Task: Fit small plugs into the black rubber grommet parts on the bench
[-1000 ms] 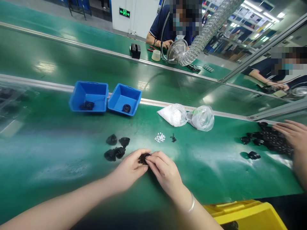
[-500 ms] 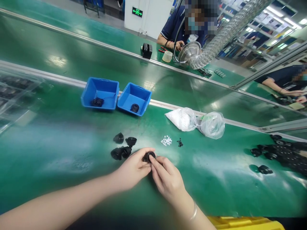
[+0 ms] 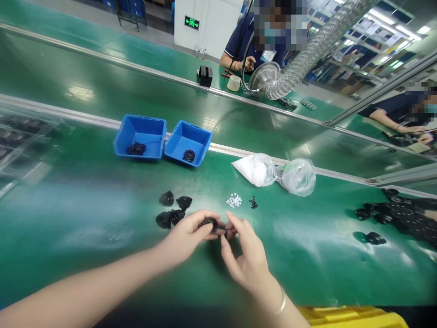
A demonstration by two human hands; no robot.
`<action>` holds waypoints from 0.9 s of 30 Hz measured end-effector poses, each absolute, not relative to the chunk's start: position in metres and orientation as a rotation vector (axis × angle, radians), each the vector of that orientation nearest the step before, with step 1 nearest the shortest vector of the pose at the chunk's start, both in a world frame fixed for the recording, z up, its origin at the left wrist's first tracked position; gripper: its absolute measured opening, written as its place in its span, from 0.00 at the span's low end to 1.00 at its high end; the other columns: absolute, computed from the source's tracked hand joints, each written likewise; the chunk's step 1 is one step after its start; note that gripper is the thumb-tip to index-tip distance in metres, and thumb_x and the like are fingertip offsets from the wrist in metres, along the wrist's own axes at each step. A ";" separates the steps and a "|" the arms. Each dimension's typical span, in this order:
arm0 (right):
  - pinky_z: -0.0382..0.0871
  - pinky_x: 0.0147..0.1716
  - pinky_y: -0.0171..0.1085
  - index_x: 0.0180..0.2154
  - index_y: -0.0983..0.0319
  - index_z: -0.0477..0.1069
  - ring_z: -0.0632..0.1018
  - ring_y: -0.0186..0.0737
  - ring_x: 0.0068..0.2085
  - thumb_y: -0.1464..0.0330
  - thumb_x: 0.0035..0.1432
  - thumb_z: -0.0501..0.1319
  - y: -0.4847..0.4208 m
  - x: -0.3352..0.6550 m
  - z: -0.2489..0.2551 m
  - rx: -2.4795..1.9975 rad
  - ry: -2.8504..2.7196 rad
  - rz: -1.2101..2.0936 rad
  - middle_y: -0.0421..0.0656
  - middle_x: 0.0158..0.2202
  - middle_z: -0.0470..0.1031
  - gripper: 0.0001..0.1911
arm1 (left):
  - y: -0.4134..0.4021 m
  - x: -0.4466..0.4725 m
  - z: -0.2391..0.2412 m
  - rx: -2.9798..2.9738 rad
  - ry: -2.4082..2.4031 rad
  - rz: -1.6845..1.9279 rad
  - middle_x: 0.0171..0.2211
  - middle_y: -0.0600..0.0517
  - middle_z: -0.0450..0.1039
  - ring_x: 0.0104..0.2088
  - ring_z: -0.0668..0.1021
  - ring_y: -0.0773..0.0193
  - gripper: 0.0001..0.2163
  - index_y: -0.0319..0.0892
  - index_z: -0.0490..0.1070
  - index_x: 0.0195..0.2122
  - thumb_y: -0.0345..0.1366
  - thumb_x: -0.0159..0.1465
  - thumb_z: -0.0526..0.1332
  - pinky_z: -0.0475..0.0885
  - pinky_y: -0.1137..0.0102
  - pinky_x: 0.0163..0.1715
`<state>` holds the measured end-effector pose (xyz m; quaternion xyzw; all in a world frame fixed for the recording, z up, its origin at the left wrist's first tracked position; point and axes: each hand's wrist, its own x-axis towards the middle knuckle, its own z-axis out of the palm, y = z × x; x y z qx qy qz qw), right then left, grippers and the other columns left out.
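My left hand is closed around a small black round part with a ring-shaped open end, held above the green bench. Just to its right, my right hand has its thumb and fingers curled about a small dark piece, too small and partly covered to name. Whether that piece joins the round part I cannot tell. Several black cup-shaped parts lie to the left of my hands. Beyond my fingers are a little pile of white pieces and a smaller pile of tiny black pieces.
Two blue bins with coiled black cord stand at the back. Clear plastic bags lie to their right. More black parts are heaped far right, a clear tray at left. A co-worker sits across the bench.
My right fingers have moved off the round part's open end to its right side and spread somewhat. The round part has turned slightly in my left hand. The view has shifted a little.
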<state>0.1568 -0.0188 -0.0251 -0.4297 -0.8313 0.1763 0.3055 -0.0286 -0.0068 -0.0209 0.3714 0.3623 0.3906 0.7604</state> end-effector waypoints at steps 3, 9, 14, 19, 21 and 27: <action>0.73 0.35 0.42 0.63 0.64 0.51 0.73 0.43 0.39 0.73 0.59 0.57 -0.019 0.156 -0.024 -1.109 -2.367 0.396 0.50 0.41 0.69 0.32 | -0.008 -0.026 -0.027 0.870 0.818 0.845 0.44 0.47 0.72 0.46 0.77 0.56 0.10 0.40 0.70 0.45 0.34 0.65 0.54 0.72 0.60 0.48; 0.71 0.29 0.41 0.60 0.69 0.56 0.73 0.42 0.31 0.72 0.62 0.57 -0.022 0.153 -0.032 -0.995 -2.593 -0.057 0.45 0.29 0.70 0.26 | -0.018 -0.019 -0.039 1.212 1.021 0.817 0.44 0.49 0.73 0.44 0.76 0.59 0.14 0.44 0.66 0.50 0.29 0.64 0.52 0.72 0.64 0.45; 0.70 0.29 0.38 0.54 0.66 0.62 0.75 0.41 0.30 0.67 0.63 0.56 -0.015 0.173 -0.017 -1.065 -2.547 -0.078 0.46 0.31 0.74 0.19 | -0.015 -0.028 -0.011 1.656 1.046 0.677 0.55 0.45 0.66 0.48 0.75 0.57 0.20 0.46 0.59 0.58 0.38 0.65 0.55 0.70 0.61 0.48; 0.66 0.21 0.36 0.46 0.63 0.68 0.75 0.40 0.24 0.54 0.60 0.56 0.010 0.266 -0.009 -1.941 -2.206 -0.085 0.43 0.27 0.74 0.21 | 0.008 -0.056 0.012 2.318 1.535 0.537 0.53 0.40 0.67 0.52 0.69 0.46 0.14 0.39 0.68 0.50 0.36 0.63 0.59 0.64 0.52 0.50; 0.66 0.21 0.37 0.45 0.64 0.69 0.76 0.44 0.25 0.53 0.59 0.56 0.017 0.311 -0.012 -2.206 -2.095 -0.115 0.44 0.26 0.74 0.22 | 0.016 -0.063 0.011 2.404 1.689 0.388 0.45 0.41 0.71 0.46 0.72 0.47 0.10 0.37 0.70 0.45 0.33 0.63 0.58 0.66 0.54 0.44; 0.70 0.32 0.45 0.51 0.73 0.65 0.78 0.56 0.37 0.58 0.61 0.53 0.023 0.345 -0.006 -2.328 -1.918 -0.543 0.62 0.40 0.75 0.26 | 0.021 -0.063 -0.002 2.454 1.758 0.181 0.31 0.44 0.73 0.35 0.75 0.51 0.05 0.37 0.70 0.33 0.29 0.64 0.56 0.65 0.61 0.34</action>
